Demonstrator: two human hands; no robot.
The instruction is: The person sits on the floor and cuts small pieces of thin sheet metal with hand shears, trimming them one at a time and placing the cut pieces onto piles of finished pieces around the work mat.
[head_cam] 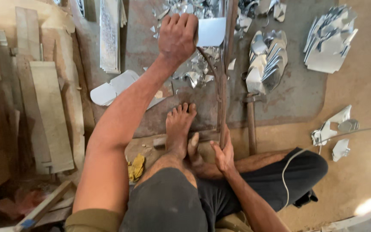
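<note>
A: Right, the flat metal sheet piece sits at the top of the view, pale and shiny, pushed against the long rusty shear blade that runs down the middle of the floor.

B: And the left hand?

A: Closed in a fist on the left edge of that sheet piece, arm stretched out from the lower left. The right hand is wrapped around the lower end of the shear's handle, fingers curled on it, down by the person's bare foot.

B: What lies around the blade?

A: Shiny offcuts are scattered just left of the blade, below the sheet piece. On the right of it, a stack of cut, rounded metal blanks leans in a fanned row, and a 2nd heap of cut pieces lies farther right, well apart. A hammer rests just beside the blade, its handle pointing toward the person's knee.

B: And farther out?

A: Long metal strips lie along the left side. A few pale cut shapes sit under the left forearm, and a yellow rag lies by the left knee.
</note>
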